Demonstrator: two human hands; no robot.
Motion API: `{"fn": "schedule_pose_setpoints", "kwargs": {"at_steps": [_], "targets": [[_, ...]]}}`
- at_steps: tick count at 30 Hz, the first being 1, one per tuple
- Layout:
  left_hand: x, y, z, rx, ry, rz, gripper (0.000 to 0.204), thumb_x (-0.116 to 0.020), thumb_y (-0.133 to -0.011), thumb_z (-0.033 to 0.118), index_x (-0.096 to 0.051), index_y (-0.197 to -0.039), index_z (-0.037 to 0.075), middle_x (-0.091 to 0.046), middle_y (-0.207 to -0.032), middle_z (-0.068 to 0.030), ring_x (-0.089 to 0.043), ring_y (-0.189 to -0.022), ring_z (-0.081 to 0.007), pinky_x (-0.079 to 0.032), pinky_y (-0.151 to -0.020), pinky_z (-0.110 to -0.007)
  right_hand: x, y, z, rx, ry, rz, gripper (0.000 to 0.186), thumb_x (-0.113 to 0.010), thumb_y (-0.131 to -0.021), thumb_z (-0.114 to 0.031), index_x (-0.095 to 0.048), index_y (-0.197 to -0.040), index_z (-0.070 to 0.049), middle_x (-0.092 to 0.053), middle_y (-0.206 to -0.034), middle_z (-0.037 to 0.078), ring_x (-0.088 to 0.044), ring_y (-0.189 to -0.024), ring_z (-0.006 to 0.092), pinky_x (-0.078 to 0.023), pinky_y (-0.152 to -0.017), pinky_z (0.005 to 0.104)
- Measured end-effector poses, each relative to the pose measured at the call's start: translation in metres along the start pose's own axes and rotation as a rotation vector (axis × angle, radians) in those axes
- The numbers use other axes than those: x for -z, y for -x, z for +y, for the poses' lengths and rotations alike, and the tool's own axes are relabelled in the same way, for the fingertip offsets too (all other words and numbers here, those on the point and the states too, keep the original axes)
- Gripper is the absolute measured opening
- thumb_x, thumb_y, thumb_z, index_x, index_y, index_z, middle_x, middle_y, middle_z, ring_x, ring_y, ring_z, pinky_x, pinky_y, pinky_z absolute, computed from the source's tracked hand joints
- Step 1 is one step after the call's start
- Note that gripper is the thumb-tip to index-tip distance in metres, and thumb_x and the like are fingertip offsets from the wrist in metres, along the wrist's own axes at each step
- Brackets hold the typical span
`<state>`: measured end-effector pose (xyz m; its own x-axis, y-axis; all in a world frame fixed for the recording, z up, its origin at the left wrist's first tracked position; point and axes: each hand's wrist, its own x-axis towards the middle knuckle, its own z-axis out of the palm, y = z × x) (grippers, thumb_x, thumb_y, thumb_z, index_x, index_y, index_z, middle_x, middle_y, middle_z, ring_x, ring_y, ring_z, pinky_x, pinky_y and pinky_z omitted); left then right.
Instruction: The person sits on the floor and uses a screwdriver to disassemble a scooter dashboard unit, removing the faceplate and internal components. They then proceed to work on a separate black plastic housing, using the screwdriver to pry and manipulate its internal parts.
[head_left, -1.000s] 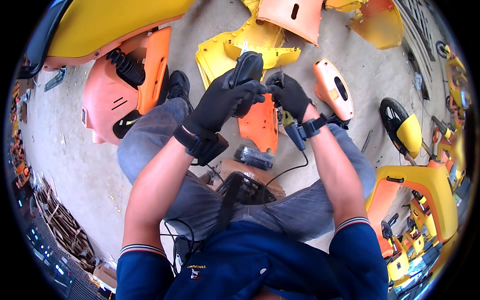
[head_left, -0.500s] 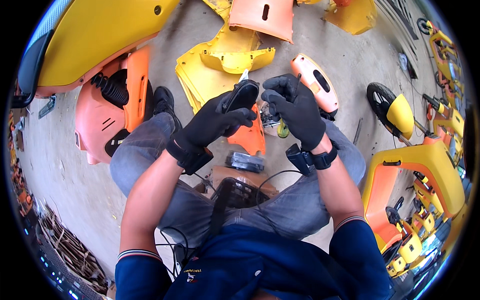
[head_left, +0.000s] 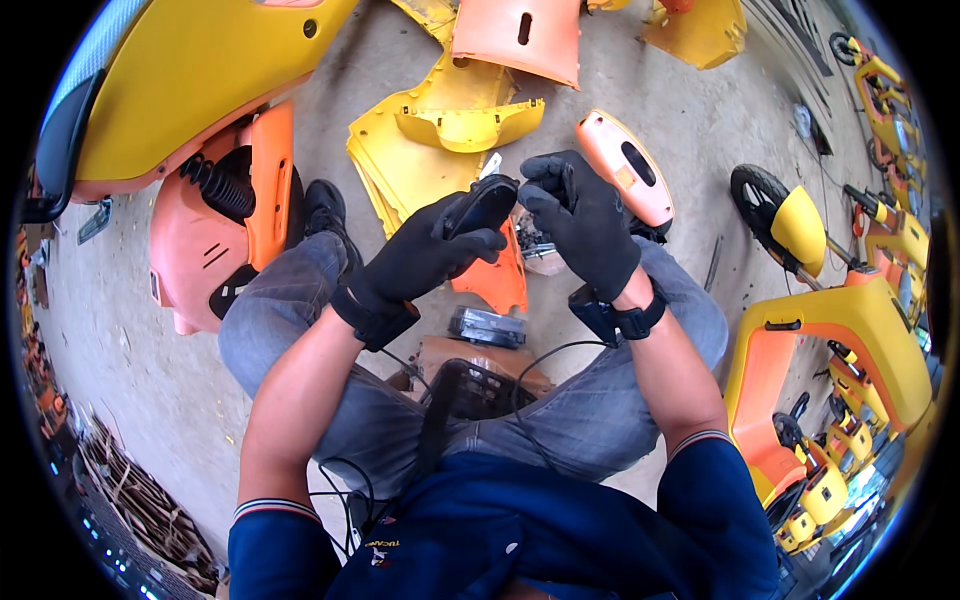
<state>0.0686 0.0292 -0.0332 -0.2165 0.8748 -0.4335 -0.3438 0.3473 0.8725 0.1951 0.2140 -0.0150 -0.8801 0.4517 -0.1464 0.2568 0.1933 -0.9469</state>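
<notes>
My left hand [head_left: 425, 250], in a black glove, is closed round a glossy black oval part [head_left: 484, 206], gripped with the thumb across its lower end. Close to its right, my gloved right hand [head_left: 590, 225] is raised with curled fingers. Between those fingers shows a bit of a thin dark shaft, the screwdriver [head_left: 571, 184]; its handle is hidden now. The fingertips are near the oval part's upper end, and I cannot tell whether they touch it. Beneath the hands lie an orange panel [head_left: 495, 280] and a clear tray of small parts [head_left: 543, 260].
Yellow body panels [head_left: 400, 140] and a pink-orange cover [head_left: 628, 165] lie ahead on the concrete floor. A yellow and pink vehicle body [head_left: 200, 80] stands left. A wheel [head_left: 762, 205] and yellow frame [head_left: 890, 350] are right. A round black container [head_left: 487, 327] sits between my knees.
My right hand has turned and shifted slightly left, so the screwdriver's yellow-green handle no longer shows below it. The left hand and the oval part have dropped slightly.
</notes>
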Motion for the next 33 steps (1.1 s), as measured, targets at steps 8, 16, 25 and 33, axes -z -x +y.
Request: {"fn": "schedule_pose_setpoints", "kwargs": {"at_steps": [8,16,25,33], "targets": [[0.007,-0.003,-0.014,-0.172,-0.108,-0.012,0.047,-0.064,-0.098,0.017,-0.050,-0.141,0.001,-0.066,-0.109,-0.0056,-0.060,-0.096,-0.0109,-0.050,-0.084,-0.027,0.005,-0.001,-0.002,0.267,0.297,-0.049,0.031,-0.068,-0.089,-0.012,-0.059,-0.118,-0.005,-0.071,-0.092,0.016,-0.070,-0.082,0.0313,-0.055,-0.073,0.0378],[0.009,-0.002,-0.020,-0.157,-0.154,-0.008,0.045,-0.064,-0.098,0.013,-0.051,-0.140,0.001,-0.066,-0.111,-0.0055,-0.059,-0.100,-0.0116,-0.049,-0.089,-0.029,0.008,-0.001,0.001,0.215,0.244,-0.083,0.031,-0.070,-0.090,-0.014,-0.059,-0.118,-0.005,-0.072,-0.096,0.017,-0.072,-0.088,0.0308,-0.055,-0.075,0.0375],[0.006,0.000,-0.015,-0.165,-0.118,-0.014,0.046,-0.063,-0.098,0.013,-0.049,-0.140,0.001,-0.067,-0.109,-0.0058,-0.060,-0.096,-0.0122,-0.050,-0.087,-0.029,0.005,-0.001,0.005,0.164,0.135,-0.041,0.027,-0.070,-0.090,-0.014,-0.063,-0.114,-0.003,-0.071,-0.094,0.016,-0.070,-0.082,0.0245,-0.054,-0.074,0.0333],[0.004,0.003,-0.002,-0.098,0.003,-0.055,0.051,-0.065,-0.096,0.017,-0.048,-0.142,0.003,-0.067,-0.109,-0.0048,-0.060,-0.095,-0.0092,-0.048,-0.075,-0.023,0.002,-0.001,-0.003,-0.145,-0.185,-0.165,0.027,-0.063,-0.097,-0.017,-0.065,-0.119,-0.002,-0.069,-0.093,0.002,-0.056,-0.071,0.0051,-0.050,-0.065,0.0241]]}}
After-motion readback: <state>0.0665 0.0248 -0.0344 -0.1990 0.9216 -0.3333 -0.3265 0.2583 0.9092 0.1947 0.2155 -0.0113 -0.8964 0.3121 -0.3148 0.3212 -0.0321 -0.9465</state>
